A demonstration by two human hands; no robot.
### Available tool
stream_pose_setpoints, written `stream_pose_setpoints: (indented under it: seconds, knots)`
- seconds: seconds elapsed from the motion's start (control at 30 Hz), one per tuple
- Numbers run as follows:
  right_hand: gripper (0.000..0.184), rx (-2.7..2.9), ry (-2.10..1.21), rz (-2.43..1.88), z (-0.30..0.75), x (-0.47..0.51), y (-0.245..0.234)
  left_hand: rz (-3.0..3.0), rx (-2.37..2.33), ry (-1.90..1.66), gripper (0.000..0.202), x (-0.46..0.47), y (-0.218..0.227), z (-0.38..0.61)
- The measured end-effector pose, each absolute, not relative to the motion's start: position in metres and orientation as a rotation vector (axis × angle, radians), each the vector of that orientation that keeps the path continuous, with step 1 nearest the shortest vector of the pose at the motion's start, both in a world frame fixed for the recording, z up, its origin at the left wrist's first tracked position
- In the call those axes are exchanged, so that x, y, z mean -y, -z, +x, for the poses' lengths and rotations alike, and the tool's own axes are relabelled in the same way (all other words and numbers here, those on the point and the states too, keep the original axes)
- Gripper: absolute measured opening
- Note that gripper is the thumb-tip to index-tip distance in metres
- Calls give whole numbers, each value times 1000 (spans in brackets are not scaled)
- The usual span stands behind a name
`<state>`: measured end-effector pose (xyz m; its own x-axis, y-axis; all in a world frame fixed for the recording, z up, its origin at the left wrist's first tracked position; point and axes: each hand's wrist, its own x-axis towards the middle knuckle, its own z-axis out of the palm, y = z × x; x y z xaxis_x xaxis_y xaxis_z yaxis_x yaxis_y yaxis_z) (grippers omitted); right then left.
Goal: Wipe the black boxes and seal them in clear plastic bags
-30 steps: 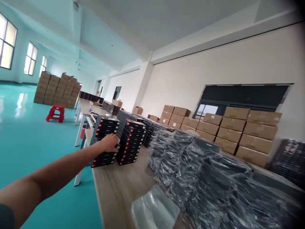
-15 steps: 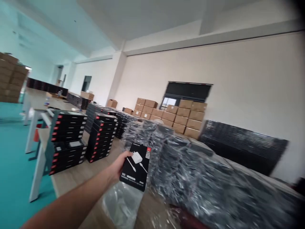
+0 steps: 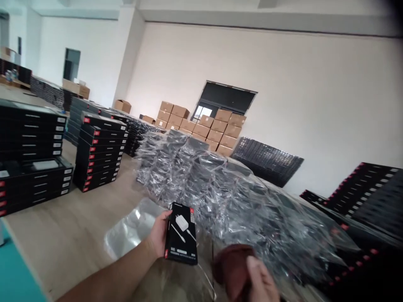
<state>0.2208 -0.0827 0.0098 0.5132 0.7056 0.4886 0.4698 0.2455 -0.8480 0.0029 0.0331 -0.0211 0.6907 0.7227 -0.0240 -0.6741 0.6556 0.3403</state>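
My left hand [image 3: 158,237] grips a flat black box [image 3: 181,233] by its left edge and holds it upright over the wooden table [image 3: 63,235]. The box has a red corner tab and a picture of a white charger with a cable. At the bottom edge, my right hand [image 3: 262,283] is closed round a dark red-brown object [image 3: 233,268] that I cannot make out, just right of the box. A clear plastic bag [image 3: 132,228] lies flat on the table under and left of the box.
A large heap of black boxes wrapped in clear bags [image 3: 220,184] fills the table's middle. Stacks of unwrapped black boxes [image 3: 99,157] stand to the left, with more stacks [image 3: 362,188] at the right. Cardboard cartons [image 3: 201,126] are piled by the far wall.
My left hand pulled a black box from the far stack and brought it near, over the clear bag. The view swung right and down, and my right hand came into sight.
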Motion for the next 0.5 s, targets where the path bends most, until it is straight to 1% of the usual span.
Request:
stream_pose_setpoints:
  seconds: [0.07, 0.1, 0.17, 0.2, 0.23, 0.3, 0.37, 0.4, 0.47, 0.5]
  knots:
    - [38, 1491, -361, -1380, 169, 83, -11, 476, -217, -786, 53, -26, 18, 5]
    - [32, 1741, -392, -1350, 147, 81, -11, 596, -275, -801, 52, -20, 15, 7]
    - [24, 2023, -181, -1279, 121, 71, -12, 822, -423, -841, 52, -5, 11, 16]
    - [24, 2009, -34, -1292, 120, 63, -13, 899, -488, -855, 54, 4, 10, 22]
    - [27, 1913, 112, -1339, 125, 56, -14, 948, -531, -862, 57, 12, 8, 28]
    - [43, 1581, 276, -1485, 146, 44, -15, 928, -556, -803, 61, 26, 6, 42]
    - [60, 1380, 203, -1602, 160, 42, -9, 812, -524, -677, 72, 30, 4, 50]
    - [64, 1385, 113, -1632, 160, 44, -4, 734, -473, -633, 75, 28, 3, 51]
    - [64, 1562, -24, -1615, 143, 54, 11, 610, -339, -628, 73, 17, 3, 44]
    - [66, 1667, -29, -1593, 130, 58, 18, 589, -278, -679, 67, 10, 4, 37]
